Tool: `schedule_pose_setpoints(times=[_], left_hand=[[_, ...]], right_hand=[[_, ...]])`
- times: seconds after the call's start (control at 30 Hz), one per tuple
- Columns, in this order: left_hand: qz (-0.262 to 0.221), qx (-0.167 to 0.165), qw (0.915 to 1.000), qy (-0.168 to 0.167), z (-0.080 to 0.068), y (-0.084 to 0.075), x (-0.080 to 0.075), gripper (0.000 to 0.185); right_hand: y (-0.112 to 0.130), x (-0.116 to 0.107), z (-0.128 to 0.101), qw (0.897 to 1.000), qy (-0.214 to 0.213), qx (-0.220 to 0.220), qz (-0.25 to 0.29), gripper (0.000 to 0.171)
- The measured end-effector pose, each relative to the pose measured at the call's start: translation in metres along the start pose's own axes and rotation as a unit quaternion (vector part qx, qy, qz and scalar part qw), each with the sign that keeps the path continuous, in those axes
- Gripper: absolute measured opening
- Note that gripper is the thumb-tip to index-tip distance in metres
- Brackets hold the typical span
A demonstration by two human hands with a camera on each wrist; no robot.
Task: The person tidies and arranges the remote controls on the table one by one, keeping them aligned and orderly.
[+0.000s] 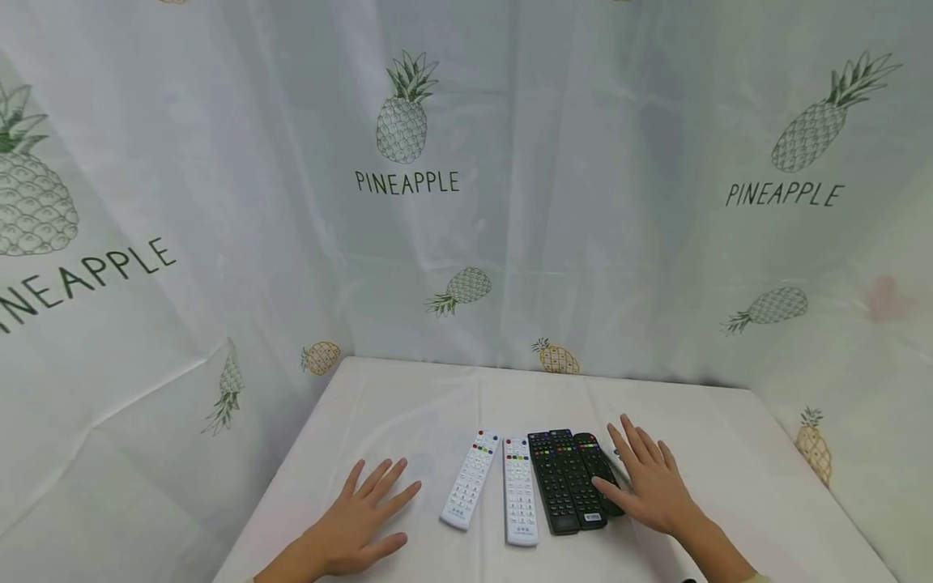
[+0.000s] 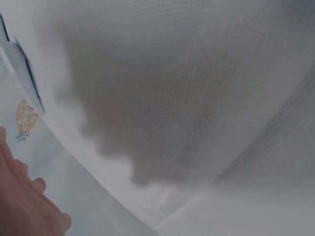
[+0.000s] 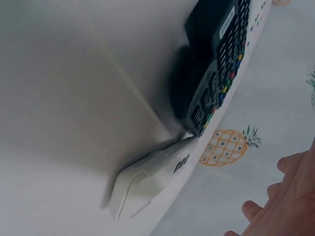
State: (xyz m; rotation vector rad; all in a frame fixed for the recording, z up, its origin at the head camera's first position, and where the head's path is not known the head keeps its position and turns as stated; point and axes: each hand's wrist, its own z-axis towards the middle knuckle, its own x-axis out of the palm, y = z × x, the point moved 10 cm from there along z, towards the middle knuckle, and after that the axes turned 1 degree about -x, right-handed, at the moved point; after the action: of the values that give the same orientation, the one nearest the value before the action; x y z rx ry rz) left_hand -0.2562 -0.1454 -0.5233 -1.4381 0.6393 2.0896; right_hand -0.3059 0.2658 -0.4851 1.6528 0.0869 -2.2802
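Observation:
My left hand (image 1: 364, 518), fingers spread and holding nothing, is left of a white remote control (image 1: 470, 480) that lies tilted on the table. A second white remote (image 1: 521, 492) lies straight beside it. Right of that, several black remotes (image 1: 564, 482) lie side by side with coloured buttons toward the far end. My right hand (image 1: 650, 478) is spread too, its thumb overlapping the rightmost black remote (image 1: 596, 465) in the head view. The right wrist view shows another white remote (image 3: 152, 177) near the black ones; in the head view my right hand mostly hides it.
A white cloth covers the table (image 1: 408, 397). Pale curtains (image 1: 583, 202) printed with pineapples hang behind it and along both sides.

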Motion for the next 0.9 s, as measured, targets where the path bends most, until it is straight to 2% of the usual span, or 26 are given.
schedule_pose_setpoints(times=[0.27,0.43,0.57,0.7,0.9], left_hand=[[-0.013,0.05,0.9986,0.015,0.005,-0.017,0.002,0.066],[-0.003,0.097,0.9947,0.036,0.009,-0.031,0.007,0.065],[0.022,0.138,0.9898,0.025,0.012,-0.043,0.008,0.066],[0.038,0.164,0.9856,0.017,0.016,-0.054,0.009,0.066],[0.014,0.185,0.9803,0.069,0.024,-0.068,0.021,0.063]], right_hand=[[0.021,0.012,0.012,1.0,0.006,-0.014,0.018,0.09],[0.036,0.017,0.021,0.999,0.001,-0.035,0.02,0.088],[0.049,0.026,0.028,0.998,0.006,-0.048,0.03,0.087],[0.068,0.036,0.037,0.997,0.019,-0.063,0.036,0.087],[0.093,0.049,0.05,0.995,0.047,-0.081,0.039,0.087]])
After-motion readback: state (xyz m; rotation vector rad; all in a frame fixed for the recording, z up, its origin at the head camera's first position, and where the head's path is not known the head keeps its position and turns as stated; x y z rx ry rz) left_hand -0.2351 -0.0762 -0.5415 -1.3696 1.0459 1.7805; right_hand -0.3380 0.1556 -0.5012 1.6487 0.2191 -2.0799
